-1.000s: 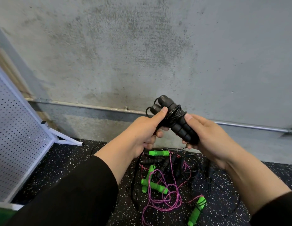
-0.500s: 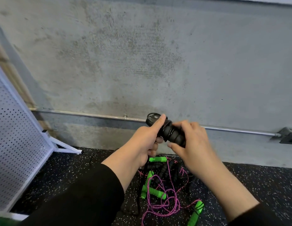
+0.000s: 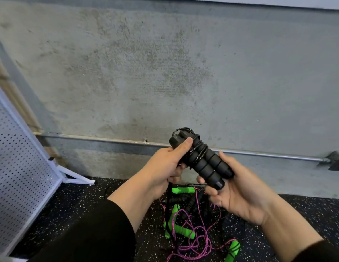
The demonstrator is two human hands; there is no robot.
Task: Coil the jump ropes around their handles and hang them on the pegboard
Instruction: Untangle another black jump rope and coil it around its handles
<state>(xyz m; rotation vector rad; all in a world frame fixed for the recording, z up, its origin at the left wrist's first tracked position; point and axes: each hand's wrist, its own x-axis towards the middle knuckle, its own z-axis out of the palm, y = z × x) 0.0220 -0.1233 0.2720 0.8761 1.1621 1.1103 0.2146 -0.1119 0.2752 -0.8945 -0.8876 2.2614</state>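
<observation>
Your left hand (image 3: 163, 167) still grips the top of the black handles (image 3: 202, 160), wound with cord. Your right hand (image 3: 238, 191), which covered them half a second ago, has turned palm-up and now cradles their lower ends above the floor's tangled ropes (image 3: 185, 224).

A single head-worn wide-angle view looks forward and down, close over the hands (image 3: 202, 178), facing a concrete wall (image 3: 165, 72); the floor (image 3: 306, 214) below seems slightly distorted.

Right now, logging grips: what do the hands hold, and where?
Both grip the black jump rope: left hand at its top end, right hand at its bottom end.
</observation>
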